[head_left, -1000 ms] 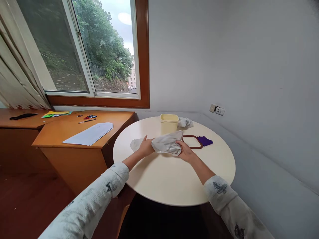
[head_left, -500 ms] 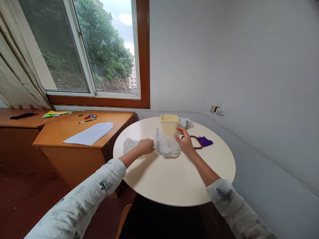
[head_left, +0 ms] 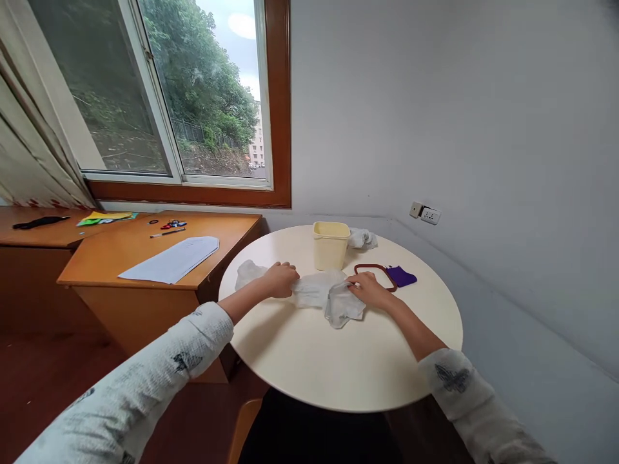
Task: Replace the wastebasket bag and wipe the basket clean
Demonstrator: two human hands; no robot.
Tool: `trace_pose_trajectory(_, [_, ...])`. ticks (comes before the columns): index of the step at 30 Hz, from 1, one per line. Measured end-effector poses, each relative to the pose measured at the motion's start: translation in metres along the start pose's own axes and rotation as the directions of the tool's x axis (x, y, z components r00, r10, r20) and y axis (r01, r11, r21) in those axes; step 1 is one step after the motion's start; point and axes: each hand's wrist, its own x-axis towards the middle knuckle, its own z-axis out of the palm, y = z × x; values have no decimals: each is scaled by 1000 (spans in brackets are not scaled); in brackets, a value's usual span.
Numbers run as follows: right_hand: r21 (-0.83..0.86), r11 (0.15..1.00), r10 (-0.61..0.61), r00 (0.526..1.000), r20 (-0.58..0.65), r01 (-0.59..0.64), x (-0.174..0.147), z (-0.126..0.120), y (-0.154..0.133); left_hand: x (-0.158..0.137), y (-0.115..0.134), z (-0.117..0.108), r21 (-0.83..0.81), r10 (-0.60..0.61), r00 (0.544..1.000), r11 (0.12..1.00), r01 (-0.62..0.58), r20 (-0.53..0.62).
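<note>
A translucent white plastic bag (head_left: 316, 290) stretches between my hands, low over the round table (head_left: 338, 367). My left hand (head_left: 282, 280) is closed on its left part, and a crumpled end pokes out past the wrist. At the other side my right hand (head_left: 368, 290) grips the bag by its edge, fingers pinched, with loose plastic hanging down beside it. Just behind the bag stands an upright cream bin (head_left: 331, 246). A brown rounded frame (head_left: 391, 283) lies right behind my right hand, partly covered by it.
Another crumpled plastic bag (head_left: 362, 238) sits behind the bin. Purple cloth (head_left: 401, 276) touches the frame's right side. On the wooden desk (head_left: 232, 232) at left lie paper sheets (head_left: 174, 259), a pen (head_left: 167, 232) and small items. A wall borders the table's back and right.
My right hand has come down from beside the bin and taken hold of the bag. The bag is now pulled out lengthwise between both hands, and its right end droops toward me.
</note>
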Motion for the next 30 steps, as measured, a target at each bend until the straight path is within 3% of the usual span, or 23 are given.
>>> trace_pose_trajectory(5, [42,995,94,993,-68,-92,1,-21,28,3,-10,6,-56,12,999,998,-9,46])
trace_pose_trajectory(8, [201,977,117,960,-253,-66,16,-35,9,12,-10,6,-89,-36,998,995,41,55])
trace_pose_trajectory(10, [307,951,53,955,-291,40,27,-40,-17,20,-9,2,-107,-47,997,993,53,58])
trace_pose_trajectory(12, [330,938,-62,989,-131,103,37,-37,-43,28,-7,-5,-125,-38,997,991,46,61])
trace_pose_trajectory(15, [291,952,-140,980,143,94,48,-17,-65,35,-7,-20,-150,-16,998,988,25,65])
trace_pose_trajectory(20, [140,990,-9,958,286,-32,58,12,-48,31,-18,-48,-165,3,997,986,11,81])
trace_pose_trajectory(24, [114,988,54,931,362,-102,61,-5,-23,28,-26,-59,-192,56,984,981,-23,169])
trace_pose_trajectory(30, [235,970,-38,913,406,-64,59,-60,5,38,-49,-50,-135,35,958,991,4,284])
